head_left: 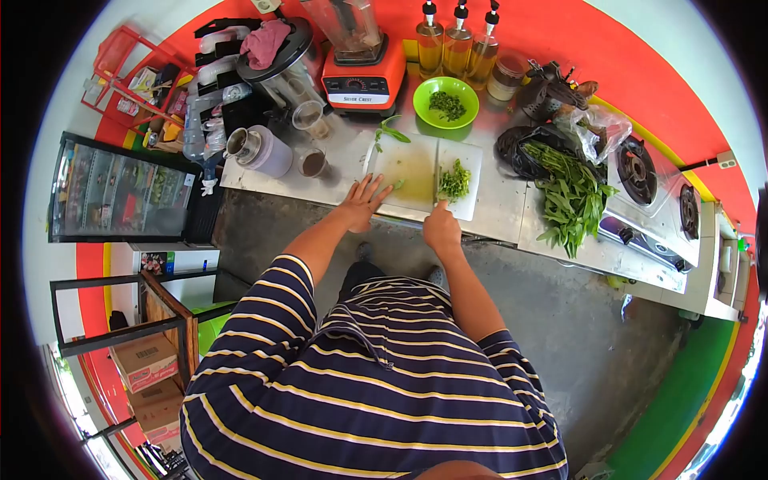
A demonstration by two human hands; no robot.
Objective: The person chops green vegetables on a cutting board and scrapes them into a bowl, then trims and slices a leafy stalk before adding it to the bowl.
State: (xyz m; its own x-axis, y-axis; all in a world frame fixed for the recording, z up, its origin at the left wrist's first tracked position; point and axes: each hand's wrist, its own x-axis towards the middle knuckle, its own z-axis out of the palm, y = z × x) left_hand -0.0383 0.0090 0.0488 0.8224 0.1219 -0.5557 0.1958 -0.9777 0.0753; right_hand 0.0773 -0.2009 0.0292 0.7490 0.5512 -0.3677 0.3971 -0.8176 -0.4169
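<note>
Nearest the lens, a navy shirt with thin yellow and white stripes [376, 384], filling the lower middle of the view, both bare forearms reaching up from it toward the counter.

Left hand [364, 200]: fingers [370, 186] spread wide and flat, fingertips pressing on the near left edge of the pale rectangular plastic chopping board [416, 164], gripping nothing. Right hand [441, 228]: closed into a loose fist at the board's near edge, apparently round a knife handle, though too small to tell for certain. Just above that fist, a small heap of chopped green leaves [454, 182] on the right half of the board. A few whole green leaves [390, 130] at the board's far left corner.

Beyond the board, a round lime-green plastic bowl [446, 102] holding more chopped greens. Behind it, three glass oil bottles with black pourers [458, 44] in a row against the red wall. Left of the bowl, an orange-based blender [362, 72]. Further left, a steel mug [242, 145] and two clear glasses [312, 136].

Right of the board, a big bunch of long-stemmed leafy greens [570, 200] spilling out of a black plastic bag [520, 152] across the steel counter [500, 204]. Past that, a two-burner gas stove [652, 196]. Far left, a glass-fronted fridge [120, 192].
</note>
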